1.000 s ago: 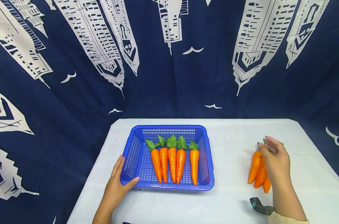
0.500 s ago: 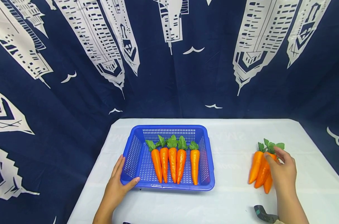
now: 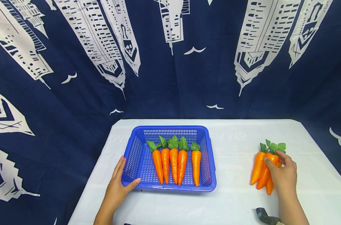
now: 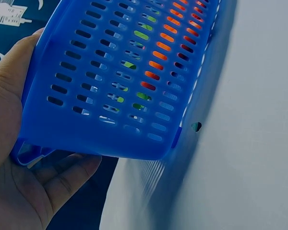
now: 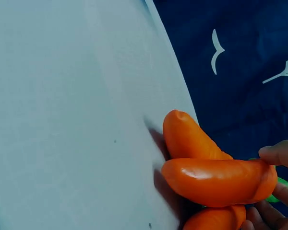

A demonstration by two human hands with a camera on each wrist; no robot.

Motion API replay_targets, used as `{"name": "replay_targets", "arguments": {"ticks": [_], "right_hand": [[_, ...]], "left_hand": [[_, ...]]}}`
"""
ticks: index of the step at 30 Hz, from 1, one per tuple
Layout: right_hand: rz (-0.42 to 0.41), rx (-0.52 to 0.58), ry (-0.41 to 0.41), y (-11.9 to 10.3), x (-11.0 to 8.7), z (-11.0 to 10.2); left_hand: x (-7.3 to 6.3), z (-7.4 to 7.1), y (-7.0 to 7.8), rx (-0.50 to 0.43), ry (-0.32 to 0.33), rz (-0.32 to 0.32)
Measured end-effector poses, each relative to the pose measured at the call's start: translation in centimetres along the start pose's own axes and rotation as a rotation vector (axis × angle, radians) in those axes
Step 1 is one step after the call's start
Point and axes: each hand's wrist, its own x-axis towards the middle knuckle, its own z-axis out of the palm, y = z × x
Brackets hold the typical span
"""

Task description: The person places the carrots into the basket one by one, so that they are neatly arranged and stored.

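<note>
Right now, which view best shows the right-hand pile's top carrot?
The right wrist view: the carrot appears large, the right hand at its thick end. The head view shows it smaller, partly covered by the hand; the left wrist view misses it.

One of the hands (image 4: pixel 12 191) touches the blue basket (image 4: pixel 103 79) — orange bits (image 4: pixel 152 75) (green too) showing through

A dark blue cloth (image 3: pixel 159 93) printed with white upside-down buildings (image 3: pixel 256 34) and birds (image 3: pixel 194 50) hangs behind and beside a white table (image 3: pixel 232 200).
</note>
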Motion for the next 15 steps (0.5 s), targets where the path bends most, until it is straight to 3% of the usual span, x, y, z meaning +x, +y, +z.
{"name": "replay_targets", "arguments": {"ticks": [6,15], "right_hand": [[-0.019,-0.044,0.01,0.02,-0.06,0.09],[-0.009,-0.026,0.015,-0.11,-0.17,0.21]], "left_hand": [[-0.03,0.01,0.06,0.004,0.003,0.001],[0.02,-0.01,0.0,0.009,-0.005,-0.015]]}}
